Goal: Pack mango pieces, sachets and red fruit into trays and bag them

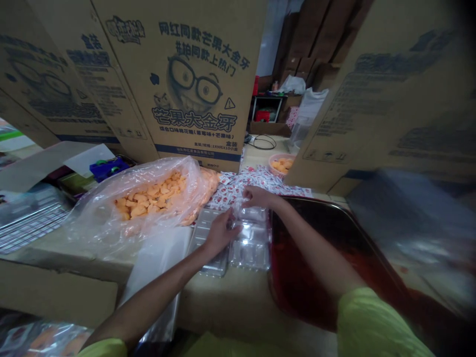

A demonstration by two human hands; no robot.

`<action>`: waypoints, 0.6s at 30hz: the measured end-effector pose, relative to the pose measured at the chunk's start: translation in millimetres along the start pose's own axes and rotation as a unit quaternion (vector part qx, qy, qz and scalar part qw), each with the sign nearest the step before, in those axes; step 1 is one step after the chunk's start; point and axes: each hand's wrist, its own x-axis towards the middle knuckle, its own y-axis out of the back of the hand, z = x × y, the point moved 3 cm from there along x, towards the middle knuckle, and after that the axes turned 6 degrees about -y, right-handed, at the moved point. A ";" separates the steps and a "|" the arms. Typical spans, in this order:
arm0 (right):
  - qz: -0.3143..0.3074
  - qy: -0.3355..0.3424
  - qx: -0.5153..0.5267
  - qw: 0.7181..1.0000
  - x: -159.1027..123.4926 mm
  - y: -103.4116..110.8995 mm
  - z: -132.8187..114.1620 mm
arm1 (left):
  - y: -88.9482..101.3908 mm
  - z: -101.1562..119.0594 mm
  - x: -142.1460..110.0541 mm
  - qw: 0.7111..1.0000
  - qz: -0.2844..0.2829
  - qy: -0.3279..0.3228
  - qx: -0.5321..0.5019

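My left hand point(220, 232) rests at the left edge of a clear plastic tray point(250, 245) with moulded compartments, its thumb over the rim and its fingertips partly hidden. Under and beside this hand lies a second plastic tray point(203, 230), greyer in look. My right hand point(257, 197) is closed, fingers curled together, above the far end of the clear tray. It is at the near edge of a spread of small printed sachets point(226, 191). Whatever its fingertips hold, if anything, is too small to make out.
An open plastic bag of orange sweets point(148, 196) lies to the left. A dark red tray point(308, 277) stands at the right. Printed cartons point(201, 134) wall the back, with a pink bowl point(281, 163) of orange pieces behind the sachets. A blue tape dispenser point(107, 168) sits far left.
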 end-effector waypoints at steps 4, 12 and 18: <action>0.022 -0.002 0.142 0.990 -12.0 13.9 0.0 | -5.4 1.0 -0.5 0.946 0.042 0.113 -0.301; 0.000 -0.143 0.504 0.852 -61.3 2.8 16.1 | 1.6 -12.5 -2.3 0.832 0.059 0.249 -0.493; -0.020 -0.072 0.565 0.821 -67.8 -29.2 -12.6 | 5.4 -10.2 -2.8 0.812 0.055 0.244 -0.528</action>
